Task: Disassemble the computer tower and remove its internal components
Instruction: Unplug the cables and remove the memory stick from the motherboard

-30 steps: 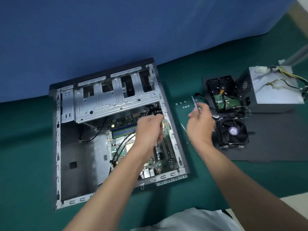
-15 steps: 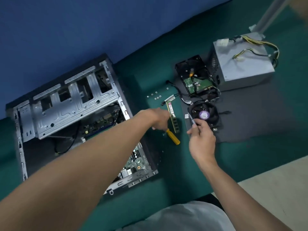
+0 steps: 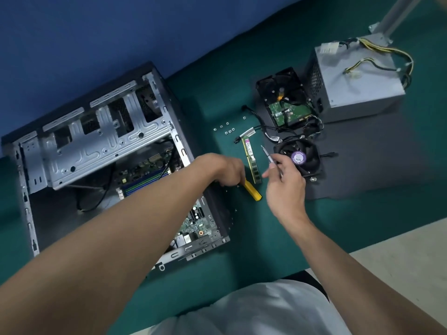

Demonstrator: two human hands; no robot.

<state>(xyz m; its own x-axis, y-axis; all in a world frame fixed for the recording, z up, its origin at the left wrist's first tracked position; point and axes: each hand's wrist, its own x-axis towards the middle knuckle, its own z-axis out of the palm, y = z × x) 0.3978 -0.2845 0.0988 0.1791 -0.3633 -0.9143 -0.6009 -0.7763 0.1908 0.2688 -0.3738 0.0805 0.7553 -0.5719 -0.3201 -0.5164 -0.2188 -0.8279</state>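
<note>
Green cloth covers the counter (image 3: 254,238) below a blue backdrop. The black and grey steel computer tower (image 3: 96,151) lies on its side at the left, its open side facing up. Inside it the green motherboard (image 3: 193,221) is still seated, with black cables looped beside it.

Just past the tower's right wall, the left grip (image 3: 227,170) has its fingers curled round the yellow-handled screwdriver (image 3: 252,192), and the handle end pokes out toward the person. I cannot tell whether the tool is lifted or resting on the cloth. The right grip (image 3: 285,180) pinches a thin silver tool (image 3: 267,154) that points away from the person.

Between the two grips lies a narrow green memory stick (image 3: 251,163). Farther out are small silver screws (image 3: 226,129), a black cooler fan with a purple label (image 3: 298,157), a black hard drive (image 3: 283,102) and a grey power supply box (image 3: 355,88). The last three sit on a dark grey mat (image 3: 387,153).

The step looks like taking up the driver for the motherboard's screws. To do it well:

- Seat the tip square in each screw head and press straight down.
- Move the cables aside before lifting the board.
- Put each freed screw with the loose ones so that none rolls away.
</note>
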